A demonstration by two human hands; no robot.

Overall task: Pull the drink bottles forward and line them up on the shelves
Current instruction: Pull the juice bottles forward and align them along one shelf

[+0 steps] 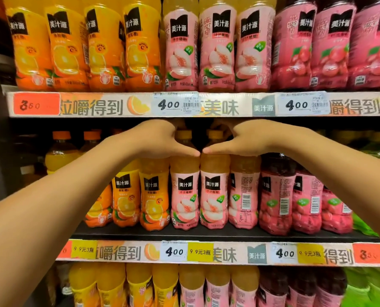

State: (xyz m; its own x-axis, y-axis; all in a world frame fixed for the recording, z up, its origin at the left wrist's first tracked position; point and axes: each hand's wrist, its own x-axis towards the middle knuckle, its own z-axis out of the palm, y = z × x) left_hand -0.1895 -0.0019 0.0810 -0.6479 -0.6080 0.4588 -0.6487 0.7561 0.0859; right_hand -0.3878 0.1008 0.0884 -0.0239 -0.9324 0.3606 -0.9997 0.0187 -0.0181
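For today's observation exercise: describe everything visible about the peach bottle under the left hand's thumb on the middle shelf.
The peach bottle is clear plastic with pale juice, an orange cap and a pink wrap showing a halved peach under a black logo. It stands upright, label forward, among the front bottles. The left hand grips its neck; neighbouring bottles stand close on both sides.

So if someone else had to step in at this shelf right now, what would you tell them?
Left hand: reaching into the middle shelf, thumb curled round the neck of a peach bottle.
Right hand: the same on the next peach bottle; the thumbs almost touch. The fingers are hidden behind.
Middle shelf: orange, peach and red bottles stand near the front; a third peach bottle shows its back label. Further left, orange bottles sit further back.
Done: top row is lined up at the edge.
Left: bring the two held bottles forward, turn the third, pull the left ones up.
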